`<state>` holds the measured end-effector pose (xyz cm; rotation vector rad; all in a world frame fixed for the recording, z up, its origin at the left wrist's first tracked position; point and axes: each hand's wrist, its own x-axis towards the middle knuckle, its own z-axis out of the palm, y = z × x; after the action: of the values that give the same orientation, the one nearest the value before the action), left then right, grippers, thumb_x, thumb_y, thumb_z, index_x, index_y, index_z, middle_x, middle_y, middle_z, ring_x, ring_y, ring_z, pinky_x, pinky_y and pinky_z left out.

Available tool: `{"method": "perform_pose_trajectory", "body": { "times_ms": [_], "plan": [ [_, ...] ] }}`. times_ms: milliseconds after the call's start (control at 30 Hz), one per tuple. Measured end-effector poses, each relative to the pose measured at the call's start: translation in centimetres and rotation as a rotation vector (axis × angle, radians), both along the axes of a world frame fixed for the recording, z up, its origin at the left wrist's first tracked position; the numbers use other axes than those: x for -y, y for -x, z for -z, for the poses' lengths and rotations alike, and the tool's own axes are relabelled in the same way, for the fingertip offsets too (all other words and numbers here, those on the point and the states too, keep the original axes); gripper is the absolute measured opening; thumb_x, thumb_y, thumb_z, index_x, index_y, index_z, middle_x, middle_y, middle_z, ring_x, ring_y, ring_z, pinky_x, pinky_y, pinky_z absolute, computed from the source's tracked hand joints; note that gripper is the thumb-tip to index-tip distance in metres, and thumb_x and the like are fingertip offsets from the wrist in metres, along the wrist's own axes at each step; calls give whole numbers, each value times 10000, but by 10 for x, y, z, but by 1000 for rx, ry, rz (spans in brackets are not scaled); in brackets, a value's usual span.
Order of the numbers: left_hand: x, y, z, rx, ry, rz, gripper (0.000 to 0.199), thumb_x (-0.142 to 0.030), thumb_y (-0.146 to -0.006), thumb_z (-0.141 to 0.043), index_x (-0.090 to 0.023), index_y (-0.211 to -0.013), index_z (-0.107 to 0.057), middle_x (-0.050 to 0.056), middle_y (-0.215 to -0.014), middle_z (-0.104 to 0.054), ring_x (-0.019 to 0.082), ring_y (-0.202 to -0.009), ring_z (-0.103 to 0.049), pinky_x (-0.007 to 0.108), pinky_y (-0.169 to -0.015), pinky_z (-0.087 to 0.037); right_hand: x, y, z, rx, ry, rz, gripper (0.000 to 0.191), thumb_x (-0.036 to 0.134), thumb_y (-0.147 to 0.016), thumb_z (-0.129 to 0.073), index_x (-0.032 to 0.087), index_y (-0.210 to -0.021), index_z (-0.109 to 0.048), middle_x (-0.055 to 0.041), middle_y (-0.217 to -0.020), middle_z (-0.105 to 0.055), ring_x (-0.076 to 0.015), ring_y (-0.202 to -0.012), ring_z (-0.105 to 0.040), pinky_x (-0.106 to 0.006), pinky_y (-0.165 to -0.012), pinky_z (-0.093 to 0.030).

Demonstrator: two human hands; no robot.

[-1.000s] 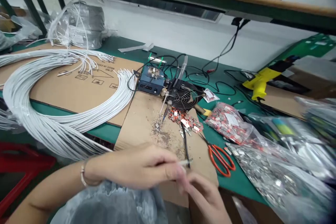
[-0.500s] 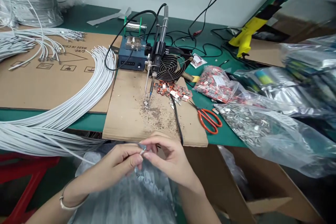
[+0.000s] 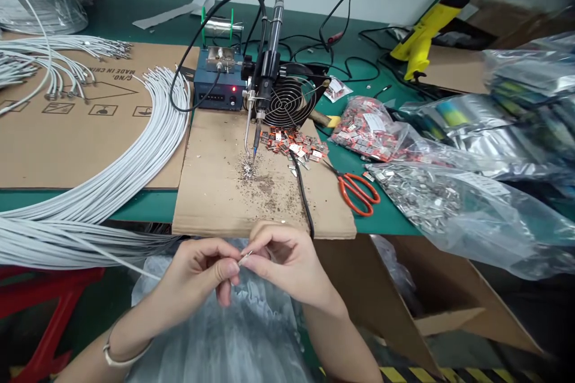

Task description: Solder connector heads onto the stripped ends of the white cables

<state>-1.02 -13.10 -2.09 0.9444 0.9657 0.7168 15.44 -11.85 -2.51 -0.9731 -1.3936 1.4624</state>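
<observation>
My left hand [image 3: 197, 275] is closed in a pinch round the end of a white cable [image 3: 141, 270], which runs back behind the wrist toward the left. The thumb and fingers of my right hand [image 3: 287, 263] are pinched on the thin tip of that cable, fingertips close to the left ones. Details of the tip are too small to make out. Both hands are in front of the near edge of a cardboard sheet [image 3: 215, 203], above my lap. Beyond them a soldering iron [image 3: 265, 90] points downward in its stand over solder bits.
A blue soldering station [image 3: 215, 93] and a fan [image 3: 290, 102] stand behind. Orange-handled scissors [image 3: 359, 194] lie right, near small metal connectors [image 3: 296, 146] and a bag of metal parts [image 3: 422, 203]. A bundle of white cables [image 3: 135, 155] curves along the left.
The view has shifted slightly, so the bench sits higher in the picture. Both hands keep their pinch, with the fingers moved a little at the cable tip. A red light now shows on the station.
</observation>
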Motion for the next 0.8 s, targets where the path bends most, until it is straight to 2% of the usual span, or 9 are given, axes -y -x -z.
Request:
{"method": "perform_pose_trajectory", "body": {
  "times_ms": [133, 233, 300, 367, 400, 433, 600, 700, 800],
  "plan": [
    [4, -1, -1, 17, -12, -39, 247, -367, -748, -681, -123, -714, -660, -9, -543, -593, 59, -361, -506, 165, -394, -391, 0, -6, 0, -123, -25, 80, 125, 228, -720, -688, 173, -630, -622, 10, -561, -533, -102, -497, -446, -237, -466, -336],
    [7, 1, 0, 57, 6, -53, 212, -341, -765, -672, -129, -752, -682, -2, -556, -613, 57, -354, -517, 160, -392, -397, -5, -33, -1, -209, -126, 388, 197, 295, -756, -672, 198, -620, -567, 32, -564, -488, -97, -492, -425, -233, -466, -328],
    [6, 5, 2, 109, 36, -53, 202, -340, -778, -663, -141, -803, -688, -8, -568, -620, 52, -345, -519, 149, -381, -384, -12, -63, -3, 71, -261, 640, 153, 299, -767, -661, 208, -671, -585, 19, -604, -511, -113, -537, -453, -249, -503, -346],
    [4, 8, 4, 167, 73, -41, 213, -349, -793, -650, -157, -878, -687, -17, -583, -618, 45, -333, -515, 139, -362, -358, -19, -97, -8, 609, -283, 797, 78, 286, -774, -642, 215, -796, -619, -23, -726, -585, -137, -605, -503, -276, -567, -379],
    [3, 10, 4, 195, 91, -32, 227, -356, -797, -645, -165, -913, -685, -21, -591, -615, 41, -328, -512, 136, -355, -350, -24, -113, -11, 931, -227, 819, 73, 283, -785, -616, 226, -832, -616, -24, -738, -587, -133, -576, -483, -278, -555, -366],
    [3, 12, 5, 221, 105, -23, 239, -363, -800, -642, -171, -936, -683, -26, -596, -609, 37, -323, -507, 135, -354, -350, -28, -127, -13, 1044, -172, 791, 59, 223, -732, -661, 218, -777, -623, -26, -686, -578, -135, -544, -457, -284, -530, -331],
    [3, 12, 5, 275, 122, 1, 255, -384, -799, -637, -191, -958, -689, -38, -601, -588, 24, -319, -495, 127, -349, -346, -41, -167, -20, 1194, -12, 576, 122, 232, -661, -726, 212, -637, -608, 6, -462, -532, -133, -403, -456, -273, -442, -280],
    [4, 9, 4, 203, 97, -31, 276, -398, -777, -654, -166, -921, -692, -30, -589, -595, 36, -319, -496, 137, -344, -339, -36, -159, -17, 1179, -202, 670, 142, 201, -652, -738, 212, -710, -609, -5, -530, -543, -140, -426, -446, -284, -447, -277],
    [4, 4, 2, 108, 41, -105, 262, -384, -751, -678, -138, -840, -690, -16, -568, -616, 52, -322, -500, 161, -364, -377, -18, -123, -13, 1055, -457, 776, 56, 228, -762, -643, 208, -810, -620, -27, -641, -558, -152, -525, -472, -292, -520, -348]
  ]
}}
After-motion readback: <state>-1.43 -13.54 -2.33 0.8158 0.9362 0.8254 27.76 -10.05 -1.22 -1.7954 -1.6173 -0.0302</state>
